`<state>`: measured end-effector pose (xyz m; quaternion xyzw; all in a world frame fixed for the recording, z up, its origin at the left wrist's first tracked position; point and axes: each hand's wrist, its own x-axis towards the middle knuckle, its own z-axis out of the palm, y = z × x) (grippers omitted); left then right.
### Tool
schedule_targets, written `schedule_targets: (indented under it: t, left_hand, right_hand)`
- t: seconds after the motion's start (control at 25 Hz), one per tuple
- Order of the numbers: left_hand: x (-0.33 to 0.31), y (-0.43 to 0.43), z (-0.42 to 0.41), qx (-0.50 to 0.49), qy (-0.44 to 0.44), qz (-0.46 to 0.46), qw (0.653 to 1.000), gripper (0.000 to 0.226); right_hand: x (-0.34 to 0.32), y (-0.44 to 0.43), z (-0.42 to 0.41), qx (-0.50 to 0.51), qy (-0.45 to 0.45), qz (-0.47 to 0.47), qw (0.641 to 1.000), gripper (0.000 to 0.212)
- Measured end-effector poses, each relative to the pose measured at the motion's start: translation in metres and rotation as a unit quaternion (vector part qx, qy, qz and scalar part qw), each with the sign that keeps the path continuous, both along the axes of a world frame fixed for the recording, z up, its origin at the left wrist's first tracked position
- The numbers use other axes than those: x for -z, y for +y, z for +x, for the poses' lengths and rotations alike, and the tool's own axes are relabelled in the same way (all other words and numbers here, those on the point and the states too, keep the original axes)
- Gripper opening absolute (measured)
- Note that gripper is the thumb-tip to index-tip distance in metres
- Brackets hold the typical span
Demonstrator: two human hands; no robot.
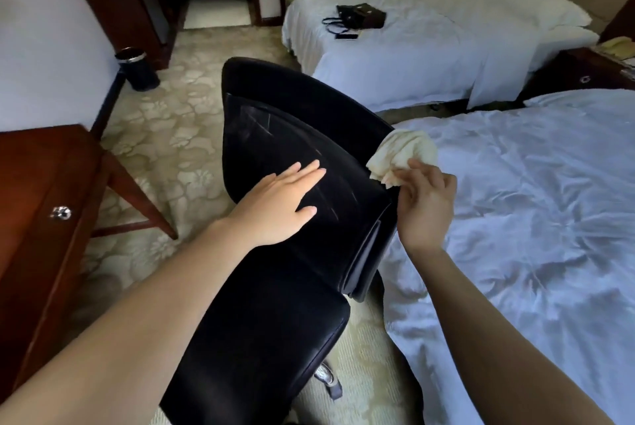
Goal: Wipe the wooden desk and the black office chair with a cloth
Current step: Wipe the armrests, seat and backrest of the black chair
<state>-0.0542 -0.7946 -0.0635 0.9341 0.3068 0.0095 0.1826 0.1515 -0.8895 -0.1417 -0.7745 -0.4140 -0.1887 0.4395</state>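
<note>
While L hand (278,205) lies flat on chair (292,136) back | R hand (426,205) pinches cloth (402,153)

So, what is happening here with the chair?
A person is cleaning the black office chair. The left hand lies flat with straight fingers on the chair's backrest, seemingly to steady it. The right hand pinches a pale crumpled cloth at the backrest's right edge, next to the near bed. Faint streaks show on the backrest. The wooden desk stands to the left, with no hand on it. A black bag lies on the far bed.
</note>
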Motion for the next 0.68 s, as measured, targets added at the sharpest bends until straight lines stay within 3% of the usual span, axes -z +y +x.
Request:
schedule_targets:
  t: [0.16,0.44,0.68]
  left_hand:
    - [-0.012,0.014,-0.027,-0.026,0.069,0.036,0.997,0.064]
    - [-0.052,0.078,-0.069,-0.099,0.106,0.06,0.988,0.061]
    - [-0.058,0.147,-0.112,-0.117,0.152,0.058,0.98,0.063]
  right_hand:
    - [0.008,0.037,0.009,-0.014,0.031,0.031,0.999,0.034]
    - [-0.001,0.097,0.016,-0.018,0.049,-0.021,0.998,0.032]
    - [-0.024,0.171,-0.006,0.039,0.155,-0.056,0.986,0.035]
